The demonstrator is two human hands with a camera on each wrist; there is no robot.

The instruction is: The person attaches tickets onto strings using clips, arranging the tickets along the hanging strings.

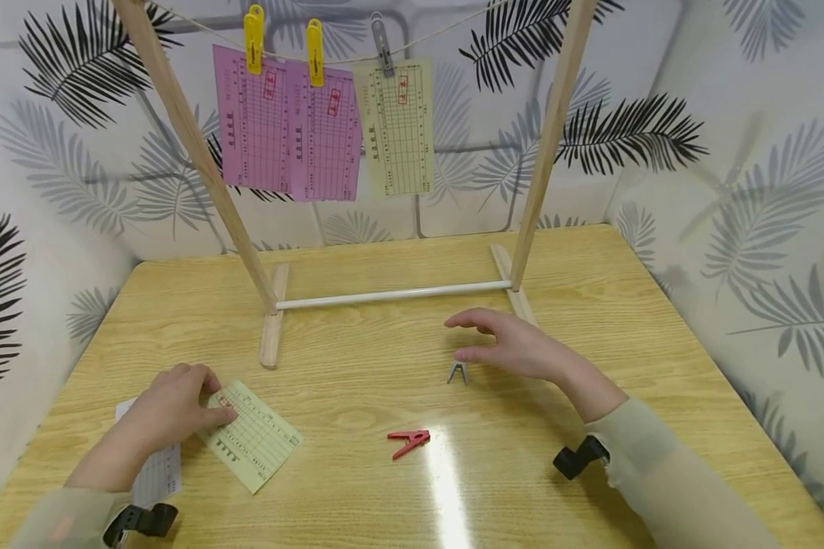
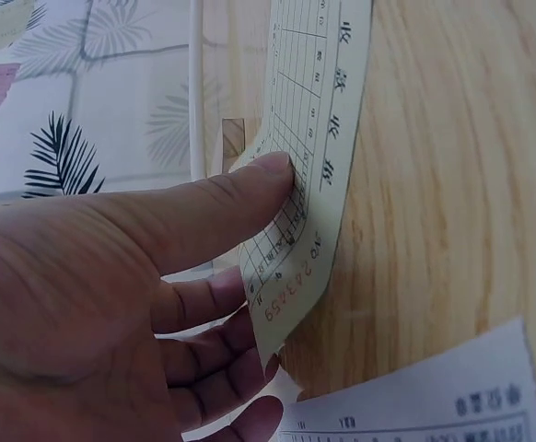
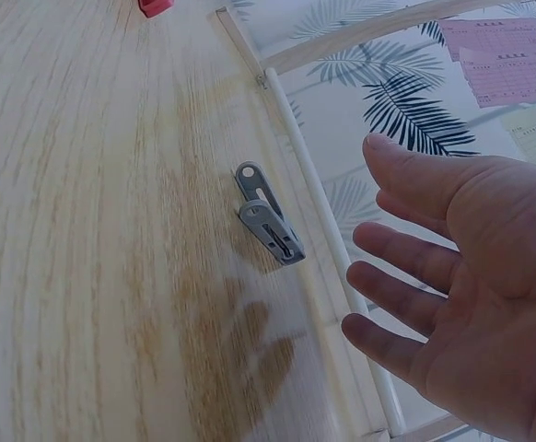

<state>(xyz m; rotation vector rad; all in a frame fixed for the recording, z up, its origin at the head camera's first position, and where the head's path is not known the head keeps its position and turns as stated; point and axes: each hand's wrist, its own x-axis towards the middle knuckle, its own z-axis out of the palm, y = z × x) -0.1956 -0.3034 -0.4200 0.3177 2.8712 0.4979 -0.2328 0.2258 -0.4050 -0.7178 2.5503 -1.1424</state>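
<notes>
My left hand (image 1: 191, 400) pinches the near edge of a pale yellow printed slip (image 1: 257, 442) lying on the wooden table (image 1: 590, 305). In the left wrist view the thumb (image 2: 240, 198) lies on top of the slip (image 2: 319, 138) and the fingers curl under its lifted edge. My right hand (image 1: 497, 345) hovers open, fingers spread, just above and behind a small grey clothespin (image 1: 457, 372). The right wrist view shows that clothespin (image 3: 266, 224) lying on the table, apart from the open hand (image 3: 434, 267). A red clothespin (image 1: 408, 441) lies between the two hands.
A wooden drying rack (image 1: 391, 294) stands at the back. Its string holds two pink slips (image 1: 288, 130) on yellow pegs and a yellow slip (image 1: 398, 126) on a grey peg. A white slip (image 1: 158, 473) lies under my left wrist. Patterned walls close in on three sides.
</notes>
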